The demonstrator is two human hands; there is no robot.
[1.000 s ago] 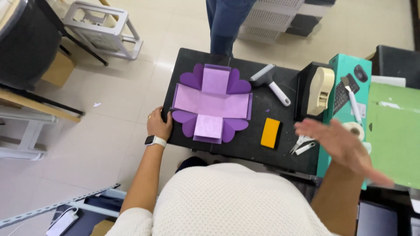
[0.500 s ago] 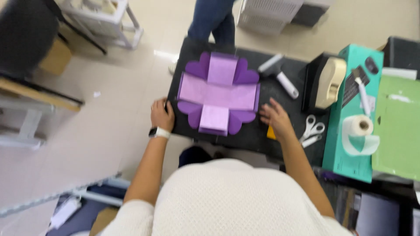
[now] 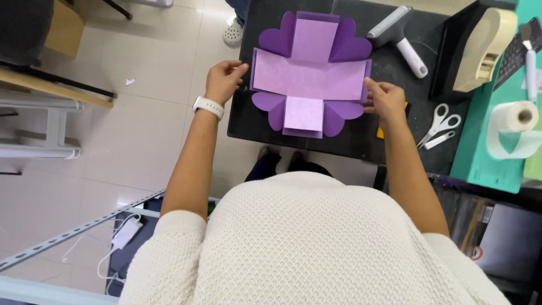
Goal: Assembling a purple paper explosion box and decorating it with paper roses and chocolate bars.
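A flat, unfolded purple paper box template [image 3: 309, 76] with heart-shaped flaps lies on a small black table [image 3: 350, 138]. My left hand [image 3: 223, 81], with a white watch on its wrist, pinches the template's left edge. At the right edge my right hand [image 3: 385, 100] holds the paper with its fingertips. An orange card [image 3: 380, 134] peeks out from under my right hand.
On the black table lie a grey-and-white handled tool [image 3: 398, 36], white scissors [image 3: 440, 125] and a beige tape dispenser [image 3: 483, 48]. A white tape roll [image 3: 516, 118] rests on a teal box to the right. Another person's shoe [image 3: 232, 31] shows beyond the table.
My right hand swung in from the right and came down on the template's right edge, covering the orange card. My left hand shifted up to the left edge. The camera moved closer.
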